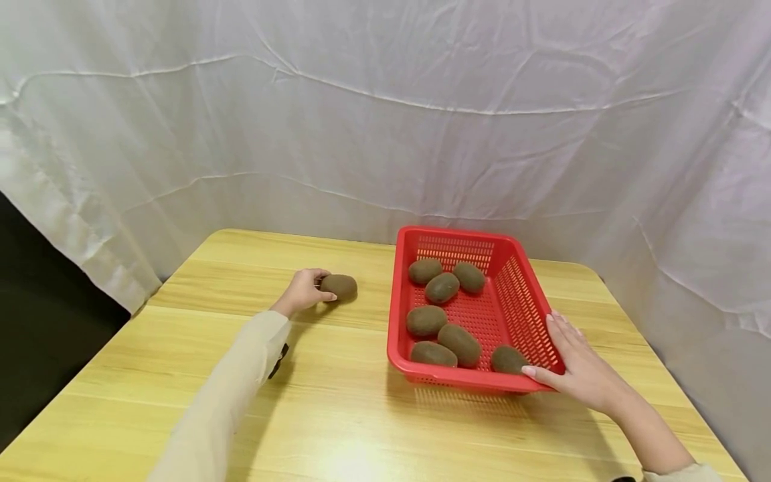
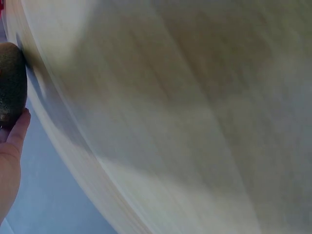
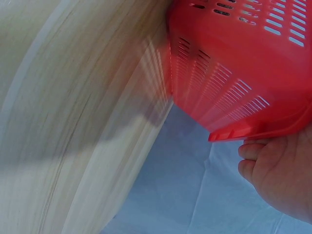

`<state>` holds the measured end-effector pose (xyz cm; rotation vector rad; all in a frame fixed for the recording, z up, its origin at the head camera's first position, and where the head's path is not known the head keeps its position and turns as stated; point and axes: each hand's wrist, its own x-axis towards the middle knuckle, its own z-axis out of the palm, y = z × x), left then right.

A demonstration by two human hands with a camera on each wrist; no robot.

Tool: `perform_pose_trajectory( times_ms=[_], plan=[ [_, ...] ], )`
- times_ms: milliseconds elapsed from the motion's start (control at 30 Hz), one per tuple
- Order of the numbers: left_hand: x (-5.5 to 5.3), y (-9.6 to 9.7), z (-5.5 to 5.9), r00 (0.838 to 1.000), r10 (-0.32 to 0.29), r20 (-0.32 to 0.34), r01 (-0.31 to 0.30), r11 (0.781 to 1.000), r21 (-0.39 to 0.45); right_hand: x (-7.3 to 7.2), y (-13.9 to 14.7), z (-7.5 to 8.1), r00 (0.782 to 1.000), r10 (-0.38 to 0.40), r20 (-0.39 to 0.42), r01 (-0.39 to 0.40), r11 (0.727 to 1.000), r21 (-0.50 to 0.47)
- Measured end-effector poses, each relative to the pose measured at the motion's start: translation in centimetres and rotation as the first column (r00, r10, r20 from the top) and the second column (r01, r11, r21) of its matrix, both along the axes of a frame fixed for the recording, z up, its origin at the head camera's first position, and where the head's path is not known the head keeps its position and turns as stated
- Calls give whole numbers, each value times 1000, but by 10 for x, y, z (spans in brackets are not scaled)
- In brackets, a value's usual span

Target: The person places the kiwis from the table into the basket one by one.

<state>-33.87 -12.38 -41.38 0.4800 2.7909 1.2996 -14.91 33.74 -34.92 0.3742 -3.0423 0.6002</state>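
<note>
My left hand (image 1: 304, 293) grips a brown kiwi (image 1: 339, 287) at the table's middle left, thumb on the near side and fingers on the far side. In the left wrist view, that kiwi (image 2: 11, 84) shows at the left edge with a fingertip against its lower end. My right hand (image 1: 581, 368) holds the near right corner of a red plastic basket (image 1: 394, 304), its thumb over the rim. The right wrist view shows curled fingers (image 3: 249, 158) under the basket's rim. Inside the basket lie several kiwis, one of them (image 1: 508, 359) close to my right thumb.
The basket stands on a light wooden table (image 1: 325, 402), right of centre. A pale cloth curtain (image 1: 361, 134) hangs behind the table and along its right side. A dark area (image 1: 48, 321) lies beyond the left edge.
</note>
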Motion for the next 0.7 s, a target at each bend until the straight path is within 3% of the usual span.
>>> perform_pose_trajectory(
  times_ms=[233, 333, 700],
  plan=[
    [8, -1, 2, 1000, -5, 16, 4, 1000, 26, 0, 1, 0, 1000, 7, 2, -7, 1000, -2],
    [12, -2, 3, 1000, -18, -6, 18, 999, 47, 0, 1, 0, 1000, 10, -2, -10, 1000, 1],
    [25, -10, 12, 1000, -9, -12, 11, 988, 153, -1, 1, -1, 1000, 14, -8, -14, 1000, -1]
  ],
)
